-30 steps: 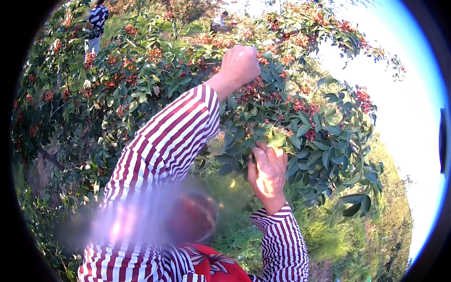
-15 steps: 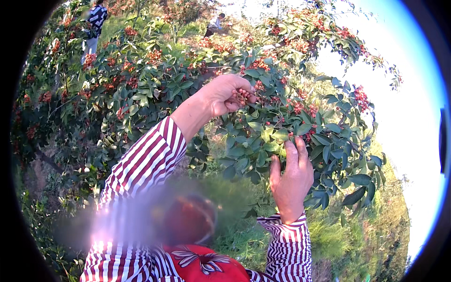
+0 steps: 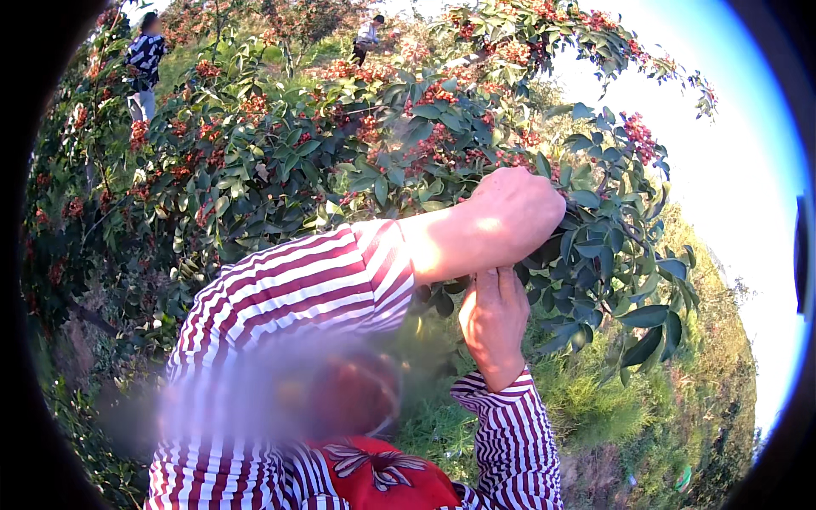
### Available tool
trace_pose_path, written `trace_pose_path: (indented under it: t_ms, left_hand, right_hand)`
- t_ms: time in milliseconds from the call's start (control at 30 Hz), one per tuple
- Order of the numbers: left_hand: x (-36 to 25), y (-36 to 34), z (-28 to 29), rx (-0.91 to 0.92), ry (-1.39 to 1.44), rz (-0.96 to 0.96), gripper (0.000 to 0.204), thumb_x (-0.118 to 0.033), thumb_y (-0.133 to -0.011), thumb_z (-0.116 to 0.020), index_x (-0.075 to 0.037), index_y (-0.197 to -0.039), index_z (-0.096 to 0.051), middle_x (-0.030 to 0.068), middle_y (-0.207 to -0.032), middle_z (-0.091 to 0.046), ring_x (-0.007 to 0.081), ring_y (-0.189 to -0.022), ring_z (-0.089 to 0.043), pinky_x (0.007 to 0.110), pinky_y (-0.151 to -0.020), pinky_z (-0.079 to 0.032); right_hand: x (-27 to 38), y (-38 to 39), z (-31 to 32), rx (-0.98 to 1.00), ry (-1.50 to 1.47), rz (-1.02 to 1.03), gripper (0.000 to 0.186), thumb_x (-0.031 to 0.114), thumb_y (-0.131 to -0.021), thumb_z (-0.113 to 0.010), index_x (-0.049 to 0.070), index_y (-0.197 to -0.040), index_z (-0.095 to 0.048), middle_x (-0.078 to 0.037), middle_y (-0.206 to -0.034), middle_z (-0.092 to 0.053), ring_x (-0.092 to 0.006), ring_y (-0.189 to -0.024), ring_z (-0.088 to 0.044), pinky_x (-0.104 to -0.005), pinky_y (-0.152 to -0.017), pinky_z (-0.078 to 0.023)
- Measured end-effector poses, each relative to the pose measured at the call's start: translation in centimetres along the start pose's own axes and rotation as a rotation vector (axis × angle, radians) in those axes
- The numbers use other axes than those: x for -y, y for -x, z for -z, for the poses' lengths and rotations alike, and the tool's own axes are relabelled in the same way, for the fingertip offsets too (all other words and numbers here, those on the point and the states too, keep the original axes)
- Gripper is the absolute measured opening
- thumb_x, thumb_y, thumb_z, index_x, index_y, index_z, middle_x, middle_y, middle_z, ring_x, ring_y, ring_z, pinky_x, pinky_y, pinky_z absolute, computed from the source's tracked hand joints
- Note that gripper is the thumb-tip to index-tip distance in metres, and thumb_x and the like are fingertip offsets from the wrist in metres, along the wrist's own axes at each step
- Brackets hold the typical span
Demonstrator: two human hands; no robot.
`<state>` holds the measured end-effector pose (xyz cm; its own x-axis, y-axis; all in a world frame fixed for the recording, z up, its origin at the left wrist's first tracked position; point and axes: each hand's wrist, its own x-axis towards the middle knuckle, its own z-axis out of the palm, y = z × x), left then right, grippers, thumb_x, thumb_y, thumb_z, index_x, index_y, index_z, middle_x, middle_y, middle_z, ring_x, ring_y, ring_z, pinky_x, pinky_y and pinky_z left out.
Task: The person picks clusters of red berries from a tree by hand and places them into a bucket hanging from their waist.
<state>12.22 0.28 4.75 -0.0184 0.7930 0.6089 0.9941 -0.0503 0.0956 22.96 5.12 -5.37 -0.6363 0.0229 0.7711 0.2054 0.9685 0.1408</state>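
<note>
A leafy bush carries clusters of small red berries, which look like Sichuan pepper. My left hand reaches across to the right into the leaves, curled with its back toward me. Its fingers and whatever is in them are hidden. Just below the left wrist, my right hand points upward with its fingers close together. The left forearm and foliage cover its fingertips, so what they grip does not show. Both arms wear maroon-and-white striped sleeves.
More berry clusters hang on branches at the upper right. Two people, one in a dark patterned top and one in a pale top, stand farther back. A blurred patch hides part of my left sleeve.
My left hand, which held a berry cluster, has swung right and down, over the right fingertips. My right hand's fingers have drawn together, and it sits slightly farther left. The view has shifted slightly.
</note>
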Motion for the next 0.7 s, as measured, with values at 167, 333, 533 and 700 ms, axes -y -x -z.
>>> trace_pose_path:
  t_ms: [167, 333, 533, 700]
  left_hand:
    - [0.1, -1.0, -1.2, -0.008, -0.074, -0.106, 0.011, -0.013, -0.067, -0.057, -0.006, -0.074, -0.06, 0.0139, -0.062, -0.059, 0.0319, -0.061, -0.06, 0.04, -0.05, -0.048]
    - [0.3, -1.3, -1.9, -0.147, -0.069, -0.031, 0.009, -0.011, -0.067, -0.055, -0.005, -0.072, -0.059, 0.0155, -0.06, -0.058, 0.0323, -0.061, -0.06, 0.042, -0.051, -0.047]
    - [4.2, -0.1, -2.4, -0.243, 0.599, 0.439, 0.015, -0.014, -0.067, -0.062, 0.001, -0.07, -0.063, 0.013, -0.054, -0.055, 0.0215, -0.052, -0.055, 0.036, -0.051, -0.043]
    - [6.0, -0.3, -3.6, -0.094, 0.738, 0.662, 0.016, -0.012, -0.068, -0.064, 0.004, -0.067, -0.063, 0.0069, -0.052, -0.052, 0.0129, -0.049, -0.048, 0.03, -0.047, -0.038]
  right_hand:
    - [0.1, -0.5, -0.6, -0.044, 0.055, 0.043, 0.036, 0.0, -0.064, -0.055, -0.005, -0.099, -0.05, -0.021, -0.088, -0.052, -0.035, -0.07, -0.054, -0.0421, -0.063, -0.046]
    - [-0.1, -0.8, -0.6, -0.051, 0.016, 0.049, 0.028, 0.0, -0.066, -0.056, -0.004, -0.093, -0.051, -0.021, -0.086, -0.052, -0.0337, -0.069, -0.054, -0.0409, -0.061, -0.046]
    - [0.1, -0.7, -0.4, -0.074, -0.021, 0.055, 0.024, 0.0, -0.067, -0.058, -0.004, -0.09, -0.05, -0.02, -0.086, -0.053, -0.0317, -0.067, -0.054, -0.0388, -0.059, -0.045]
    - [0.0, -0.5, -0.1, -0.055, -0.009, 0.057, 0.023, -0.002, -0.067, -0.058, -0.004, -0.088, -0.05, -0.02, -0.086, -0.053, -0.0317, -0.068, -0.054, -0.0384, -0.059, -0.045]
